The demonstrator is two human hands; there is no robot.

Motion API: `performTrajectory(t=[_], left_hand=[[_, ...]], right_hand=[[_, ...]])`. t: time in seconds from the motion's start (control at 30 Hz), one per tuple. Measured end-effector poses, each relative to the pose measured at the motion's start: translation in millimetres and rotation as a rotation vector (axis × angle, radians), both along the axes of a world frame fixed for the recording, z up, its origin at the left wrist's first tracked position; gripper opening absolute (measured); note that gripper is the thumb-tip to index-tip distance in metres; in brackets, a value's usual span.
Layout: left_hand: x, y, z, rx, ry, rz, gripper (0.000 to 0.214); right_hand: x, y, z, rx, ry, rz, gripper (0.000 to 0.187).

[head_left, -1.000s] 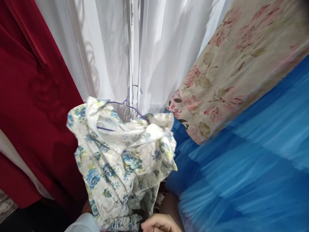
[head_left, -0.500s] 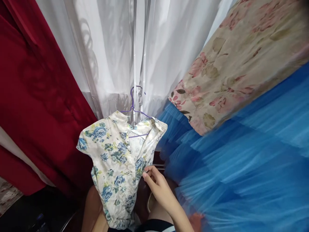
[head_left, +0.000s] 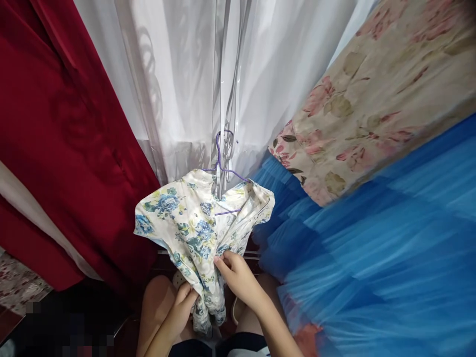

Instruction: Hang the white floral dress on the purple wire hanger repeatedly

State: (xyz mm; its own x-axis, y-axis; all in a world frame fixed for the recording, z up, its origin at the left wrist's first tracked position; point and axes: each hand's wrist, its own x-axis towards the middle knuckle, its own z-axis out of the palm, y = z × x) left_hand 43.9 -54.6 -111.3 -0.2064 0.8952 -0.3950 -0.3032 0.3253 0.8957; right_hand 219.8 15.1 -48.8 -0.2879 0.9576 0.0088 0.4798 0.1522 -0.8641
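A white blouse [head_left: 174, 210] with blue roses and short sleeves hangs in front of me on a purple wire hanger [head_left: 219, 156]. The hanger's hook catches on white ribbons [head_left: 223, 99]. With thumb and fingers, my right hand [head_left: 235, 270] pinches the blouse's front, just below its V neckline. Lower down, my left hand [head_left: 184, 297] is closed on the blouse's left side, its fingertips partly behind the cloth. The fabric gathers into folds between both hands, and its bottom hangs bunched between my knees.
A white curtain [head_left: 178, 74] hangs behind the blouse. Red cloth [head_left: 85, 148] drapes at left. On the right, a pink-flowered beige cloth [head_left: 372, 109] hangs over blue tulle [head_left: 372, 238]. My bare knees [head_left: 158, 302] are below; a dark surface lies at lower left.
My left hand has come up from below and taken hold of the blouse's side. My right hand has moved in to pinch the front. The lower blouse is drawn narrower and folded.
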Motion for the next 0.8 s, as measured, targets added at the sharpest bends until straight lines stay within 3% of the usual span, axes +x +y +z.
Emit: performTrajectory(t=[0.1, 0.27, 0.53, 0.6, 0.7, 0.8], left_hand=[[7.9, 5.7, 14.2, 0.040, 0.079, -0.166, 0.042], [16.8, 9.4, 27.3, 0.088, 0.076, -0.307, 0.045], [17.5, 6.5, 35.3, 0.099, 0.118, -0.312, 0.045], [17.8, 6.7, 29.9, 0.099, 0.129, -0.300, 0.042], [10.6, 11.5, 6.7, 0.117, 0.123, -0.273, 0.036], [-10.8, 18.6, -22.0, 0.121, 0.187, -0.046, 0.039]], right_hand=[[6.7, -4.2, 0.9, -0.011, 0.124, -0.013, 0.032], [10.1, -3.2, -0.4, -0.039, 0.174, -0.036, 0.025], [7.2, 1.5, 1.3, 0.024, 0.044, -0.133, 0.014], [8.8, 3.1, 0.8, 0.027, 0.032, -0.135, 0.012], [16.6, 5.4, -2.5, 0.014, 0.060, -0.108, 0.013], [27.5, 4.9, -4.7, 0.005, 0.044, -0.079, 0.024]])
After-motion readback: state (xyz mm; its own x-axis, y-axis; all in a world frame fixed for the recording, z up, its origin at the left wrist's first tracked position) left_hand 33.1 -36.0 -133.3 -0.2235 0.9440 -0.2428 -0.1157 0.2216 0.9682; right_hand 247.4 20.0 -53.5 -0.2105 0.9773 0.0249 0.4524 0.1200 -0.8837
